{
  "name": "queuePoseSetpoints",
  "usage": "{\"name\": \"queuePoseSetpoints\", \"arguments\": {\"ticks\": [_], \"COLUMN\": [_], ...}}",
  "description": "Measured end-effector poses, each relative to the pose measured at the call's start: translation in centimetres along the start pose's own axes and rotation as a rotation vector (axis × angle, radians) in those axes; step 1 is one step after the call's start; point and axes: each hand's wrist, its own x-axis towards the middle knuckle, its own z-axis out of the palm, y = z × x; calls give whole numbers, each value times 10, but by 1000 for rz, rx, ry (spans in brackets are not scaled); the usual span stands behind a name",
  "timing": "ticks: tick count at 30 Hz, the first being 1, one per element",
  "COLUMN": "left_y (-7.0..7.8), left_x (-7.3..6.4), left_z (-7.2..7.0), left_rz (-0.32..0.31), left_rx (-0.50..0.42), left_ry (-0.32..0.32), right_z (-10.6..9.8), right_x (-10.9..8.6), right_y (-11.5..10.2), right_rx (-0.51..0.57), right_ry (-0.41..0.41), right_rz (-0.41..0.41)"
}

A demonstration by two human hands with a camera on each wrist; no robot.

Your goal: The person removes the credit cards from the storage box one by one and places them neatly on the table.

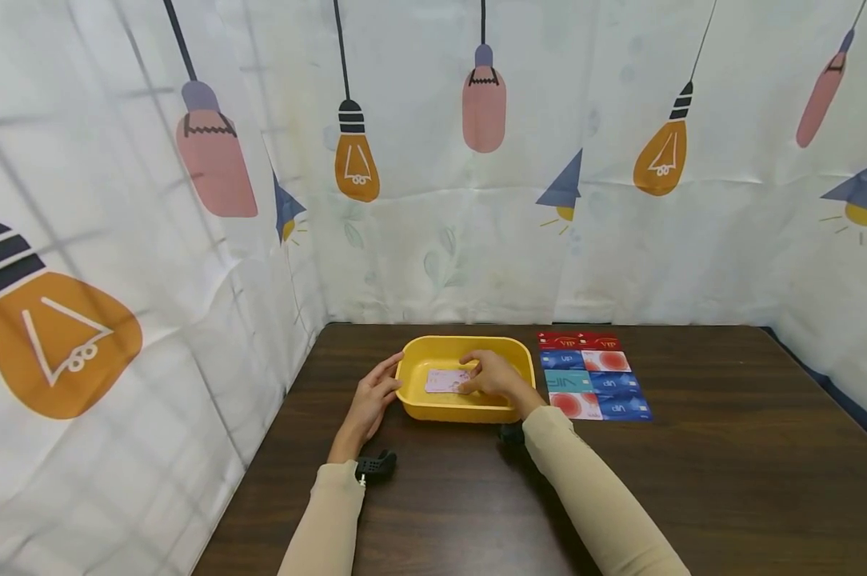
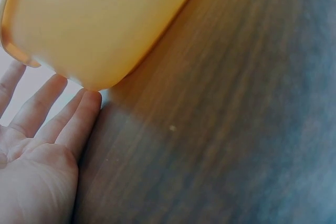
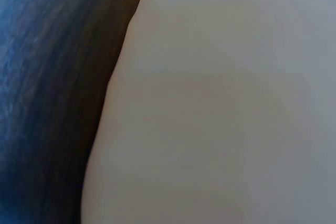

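A yellow plastic tray (image 1: 465,414) stands on the brown table, with a pale pink card (image 1: 444,381) lying inside it. My left hand (image 1: 369,404) is at the tray's left end. In the left wrist view, the extended fingers (image 2: 79,121) of that hand touch the outside of the tray wall. My right hand (image 1: 498,378) reaches into the tray from the right, its thumb and bent fingers at the right end of the pink card, gripping it. Part of the card is hidden under this hand. The right wrist view is filled by a pale, blurred surface and dark tabletop.
Right of the tray, several cards in two columns lie on the table, among them red VIP cards (image 1: 577,342), blue cards (image 1: 624,406) and a teal card (image 1: 568,381). A white patterned curtain (image 1: 433,264) hangs behind the table (image 1: 729,480) and along its left side.
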Motion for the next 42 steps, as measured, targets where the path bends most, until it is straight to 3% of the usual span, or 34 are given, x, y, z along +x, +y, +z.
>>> {"name": "queuePoseSetpoints", "arguments": {"ticks": [14,20,42], "left_y": [1,1,-1], "left_x": [0,-1,0], "left_z": [1,0,0], "left_rz": [-7,-2,1], "left_rx": [-9,-6,-22], "left_ry": [4,-3,1], "right_z": [6,6,6], "right_x": [4,4,2], "right_y": [-2,-2,-3], "right_rx": [-141,-132,-222], "right_ry": [40,39,41], "right_rz": [24,57,-13]}}
